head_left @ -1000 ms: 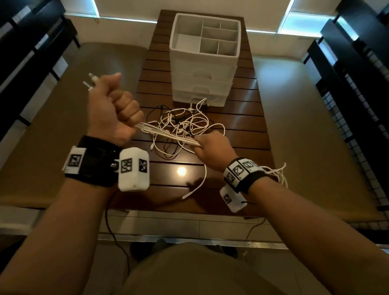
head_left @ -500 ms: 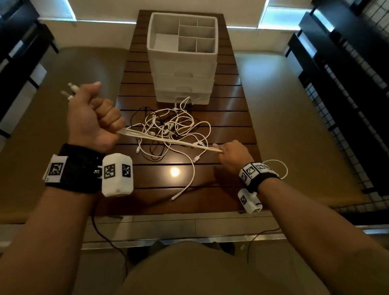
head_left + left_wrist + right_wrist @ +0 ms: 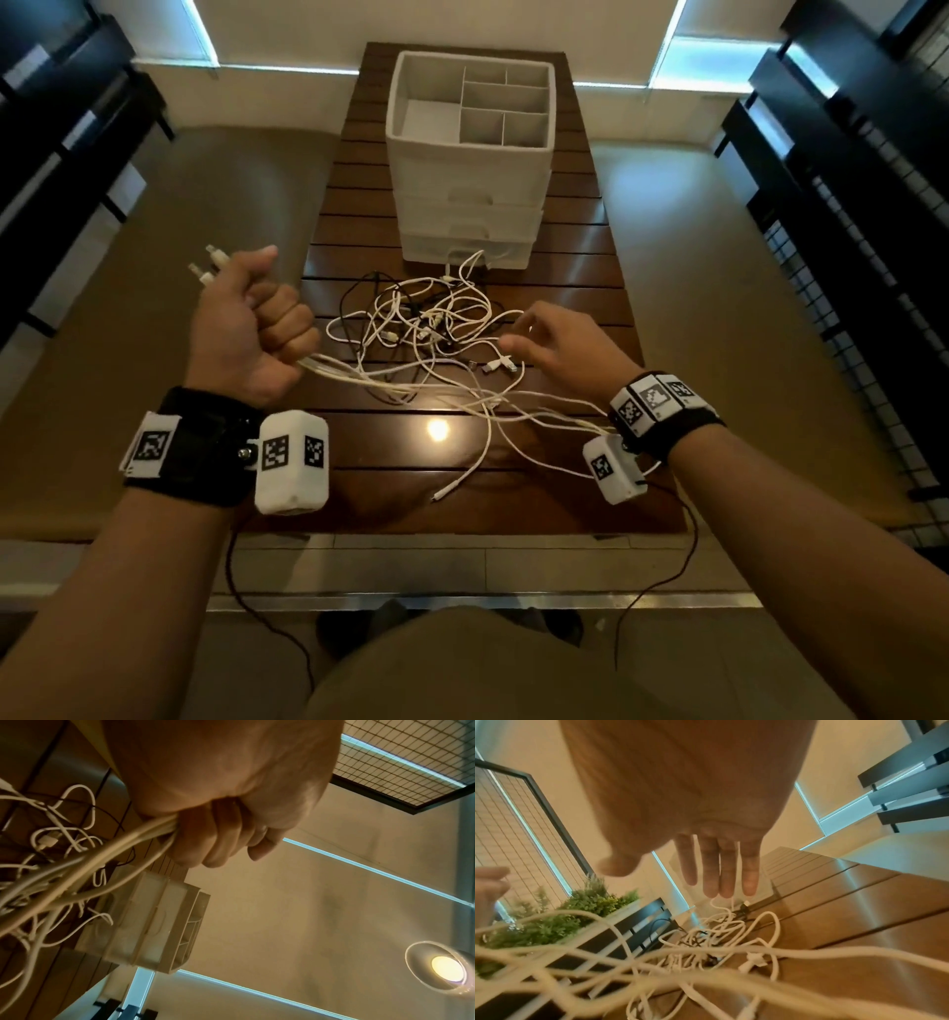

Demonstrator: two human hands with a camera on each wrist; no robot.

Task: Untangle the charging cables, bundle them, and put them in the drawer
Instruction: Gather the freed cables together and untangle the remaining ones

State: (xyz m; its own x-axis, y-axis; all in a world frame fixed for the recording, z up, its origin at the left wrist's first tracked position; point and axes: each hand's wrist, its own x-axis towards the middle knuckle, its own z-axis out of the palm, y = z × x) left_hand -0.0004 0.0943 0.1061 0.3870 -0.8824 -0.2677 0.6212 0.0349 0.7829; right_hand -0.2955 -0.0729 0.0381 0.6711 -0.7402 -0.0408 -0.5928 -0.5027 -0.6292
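A tangle of white and black charging cables (image 3: 426,324) (image 3: 721,933) lies mid-table. My left hand (image 3: 251,324) (image 3: 216,825), raised at the table's left edge, grips a bunch of white cables (image 3: 107,850); their plugs (image 3: 208,262) stick out above the fist. The strands (image 3: 411,383) run slack from the fist to the right, under my right wrist. My right hand (image 3: 549,339) (image 3: 716,870) hovers over the tangle's right side, fingers straight, holding nothing. The white drawer unit (image 3: 470,164) (image 3: 154,925) stands behind the tangle, drawers closed, top tray divided.
The slatted wooden table (image 3: 575,288) is narrow, with floor on both sides. One white cable end (image 3: 441,493) trails toward the near edge. Dark shelving (image 3: 847,154) stands at right and left. A planter with green plants (image 3: 564,914) shows in the right wrist view.
My right hand has let go of the white strands it was pulling taut and moved forward over the tangle, fingers spread. The strands now hang slack. The left fist keeps its hold.
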